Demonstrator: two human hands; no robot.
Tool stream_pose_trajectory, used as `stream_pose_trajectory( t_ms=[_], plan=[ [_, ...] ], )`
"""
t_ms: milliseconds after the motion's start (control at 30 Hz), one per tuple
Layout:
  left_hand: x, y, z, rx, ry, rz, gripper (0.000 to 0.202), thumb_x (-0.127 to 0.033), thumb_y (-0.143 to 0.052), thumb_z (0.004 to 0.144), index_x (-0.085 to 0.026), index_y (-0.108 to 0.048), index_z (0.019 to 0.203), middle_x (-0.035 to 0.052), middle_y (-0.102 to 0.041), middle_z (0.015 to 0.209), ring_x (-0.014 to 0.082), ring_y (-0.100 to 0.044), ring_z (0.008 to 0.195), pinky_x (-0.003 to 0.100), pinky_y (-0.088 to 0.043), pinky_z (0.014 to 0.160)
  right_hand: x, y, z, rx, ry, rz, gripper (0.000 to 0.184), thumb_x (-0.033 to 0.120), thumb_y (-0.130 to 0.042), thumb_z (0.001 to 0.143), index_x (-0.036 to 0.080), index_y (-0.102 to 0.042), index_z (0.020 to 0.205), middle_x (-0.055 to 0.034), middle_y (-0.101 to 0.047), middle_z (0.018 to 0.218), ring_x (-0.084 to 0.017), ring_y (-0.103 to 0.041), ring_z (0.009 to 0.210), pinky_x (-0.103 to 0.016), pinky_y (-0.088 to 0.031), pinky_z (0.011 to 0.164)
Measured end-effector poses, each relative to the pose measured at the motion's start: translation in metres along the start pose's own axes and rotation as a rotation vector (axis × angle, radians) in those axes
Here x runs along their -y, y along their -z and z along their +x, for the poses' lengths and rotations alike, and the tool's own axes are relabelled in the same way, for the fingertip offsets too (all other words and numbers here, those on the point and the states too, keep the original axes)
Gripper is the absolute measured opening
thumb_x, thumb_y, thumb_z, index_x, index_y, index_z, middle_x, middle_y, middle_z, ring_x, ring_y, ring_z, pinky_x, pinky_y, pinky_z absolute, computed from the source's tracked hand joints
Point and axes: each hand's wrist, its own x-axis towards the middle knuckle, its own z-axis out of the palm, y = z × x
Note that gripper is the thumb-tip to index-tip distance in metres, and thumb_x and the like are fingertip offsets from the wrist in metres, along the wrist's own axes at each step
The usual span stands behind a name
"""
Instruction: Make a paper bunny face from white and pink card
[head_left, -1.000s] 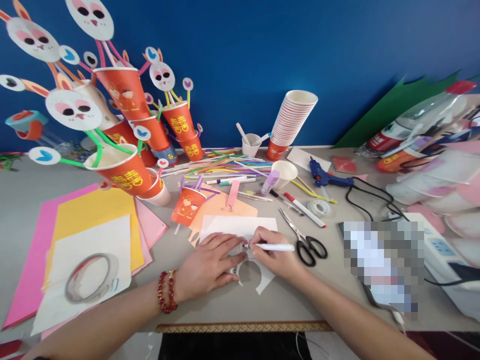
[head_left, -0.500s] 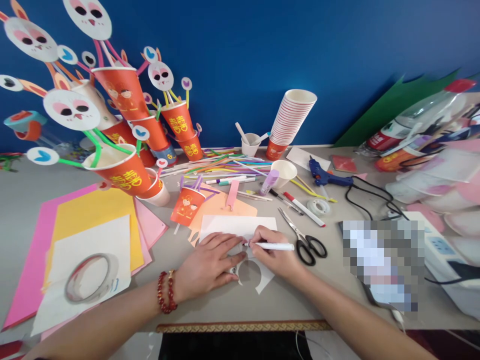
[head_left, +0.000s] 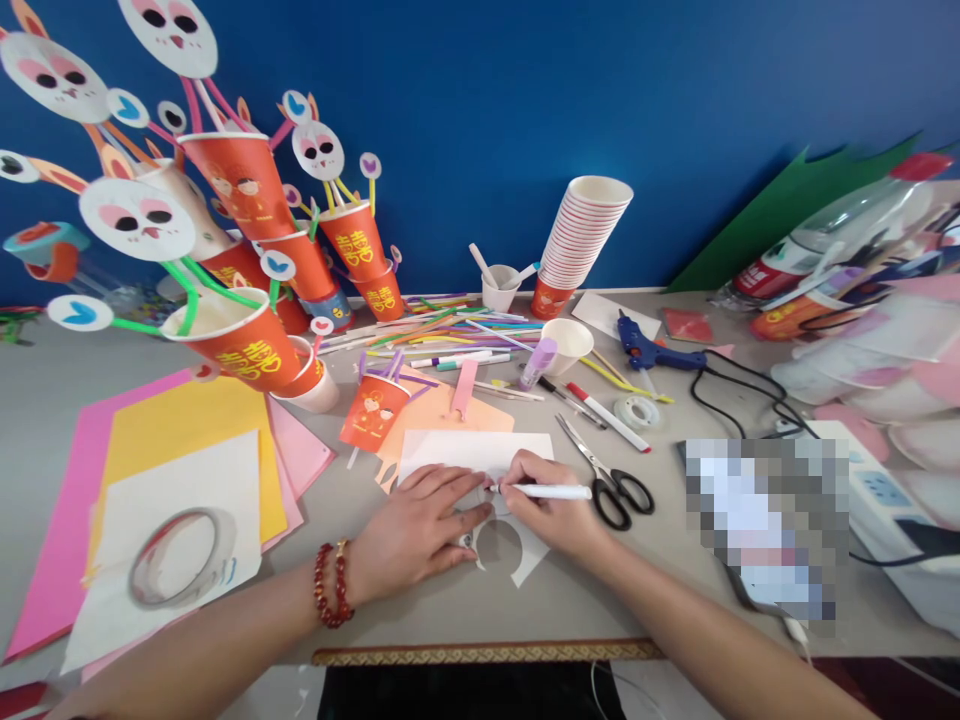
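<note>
A white sheet of paper (head_left: 517,448) lies on the table before me, with a round hole cut in its lower part. My left hand (head_left: 424,520) rests flat on it, fingers stretched out and pressing it down. Between the fingers of my right hand (head_left: 547,510) is a white marker pen (head_left: 559,491), held nearly level, its tip at the paper beside my left fingertips. Most of what lies under the tip is hidden by my fingers. Scissors (head_left: 615,485) with black handles lie just right of my right hand. Behind the sheet is a peach paper piece (head_left: 480,412).
Decorated red cups (head_left: 247,345) crowd the left side, near coloured paper (head_left: 135,425) bearing a tape roll (head_left: 172,557). Coloured sticks (head_left: 450,330), stacked cups (head_left: 585,235) and a blue glue gun (head_left: 645,345) stand or lie behind. A phone (head_left: 757,530) is at right.
The marker pen's rear end has shifted very slightly to the right. My left hand stays in place, and the view has turned a little.
</note>
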Motion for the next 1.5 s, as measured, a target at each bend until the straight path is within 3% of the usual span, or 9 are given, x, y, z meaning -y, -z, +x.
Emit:
stream_pose_trajectory(
  t_ms=[1500],
  plan=[
    [-0.0006,-0.0004,-0.0002,-0.019,0.002,0.002,0.047,-0.049,-0.044,0.097,-0.025,-0.051,0.137,0.0101,-0.044,0.149,0.0280,-0.041,0.134,0.048,-0.034,0.110,0.0045,0.0016,0.0005,-0.043,0.012,0.019,0.014,0.018,-0.051,0.080,0.021,-0.049,0.067,0.0041,-0.052,0.055,-0.010,-0.043,0.047,-0.021,-0.034,0.047]
  ],
)
